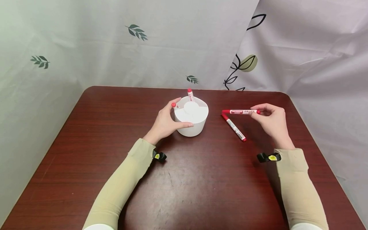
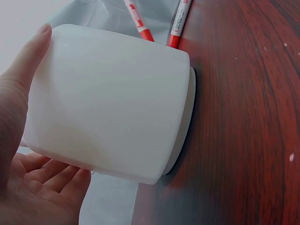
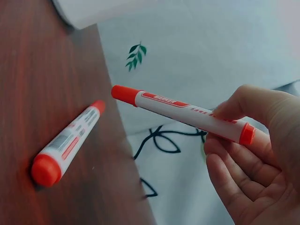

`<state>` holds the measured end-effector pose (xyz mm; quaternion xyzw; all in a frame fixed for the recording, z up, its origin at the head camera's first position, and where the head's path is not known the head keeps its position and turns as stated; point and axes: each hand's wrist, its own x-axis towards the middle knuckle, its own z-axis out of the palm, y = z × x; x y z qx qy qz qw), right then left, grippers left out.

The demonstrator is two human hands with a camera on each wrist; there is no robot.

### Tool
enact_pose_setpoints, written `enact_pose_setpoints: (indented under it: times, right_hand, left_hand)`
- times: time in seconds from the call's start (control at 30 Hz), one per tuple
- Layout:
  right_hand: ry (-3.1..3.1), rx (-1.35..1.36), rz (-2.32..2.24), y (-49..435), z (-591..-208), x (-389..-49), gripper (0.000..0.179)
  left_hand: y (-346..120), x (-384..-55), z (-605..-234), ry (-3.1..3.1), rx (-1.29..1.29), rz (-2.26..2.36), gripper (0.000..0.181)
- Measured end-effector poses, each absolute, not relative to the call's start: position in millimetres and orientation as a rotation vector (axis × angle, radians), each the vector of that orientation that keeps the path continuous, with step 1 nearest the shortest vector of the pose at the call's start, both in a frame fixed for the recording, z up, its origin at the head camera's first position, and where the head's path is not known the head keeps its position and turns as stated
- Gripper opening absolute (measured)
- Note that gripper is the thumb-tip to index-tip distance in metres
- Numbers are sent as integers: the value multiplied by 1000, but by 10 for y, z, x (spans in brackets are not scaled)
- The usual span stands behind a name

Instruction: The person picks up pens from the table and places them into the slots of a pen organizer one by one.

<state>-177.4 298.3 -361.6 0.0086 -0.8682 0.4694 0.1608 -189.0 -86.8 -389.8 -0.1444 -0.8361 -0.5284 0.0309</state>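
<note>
A white round pen holder (image 1: pixel 192 127) with divided compartments stands on the table, and my left hand (image 1: pixel 166 123) grips it from the left with thumb in front and fingers behind. Two red-capped markers poke out of it: one marker (image 1: pixel 190 95) at the back, another marker (image 1: pixel 174 105) at the left beside my fingers. To the right, my right hand (image 1: pixel 271 119) pinches a red and white marker (image 3: pixel 187 112) near its end, between thumb and fingers. That marker is held level, pointing left. A further marker (image 1: pixel 235 128) lies slanted on the table just below it.
The dark red wooden table (image 1: pixel 201 179) has rounded far corners. Behind it hangs a pale curtain (image 1: pixel 161 60) with leaf prints, which also runs along both sides. A black strap (image 1: pixel 268 157) hangs at the right wrist, and a similar strap (image 1: pixel 159 156) at the left.
</note>
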Motion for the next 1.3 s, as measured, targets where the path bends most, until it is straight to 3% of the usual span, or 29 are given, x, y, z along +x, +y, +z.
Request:
enact_pose_setpoints:
  times: [0.53, 0.77, 1.3]
  right_hand:
    - [-2200, 141, 1601, 2619, -3057, -1726, 22]
    - [-1980, 258, 1830, 2534, -2962, -1793, 22]
    - [-1968, 378, 1864, 2242, -2855, -1729, 20]
  left_hand:
    - [-862, -1904, -3904, -2568, -448, -1631, 102]
    - [-868, -1914, -3913, -2572, -448, -1630, 104]
    - [-872, -1904, -3920, -2568, -452, -1650, 105]
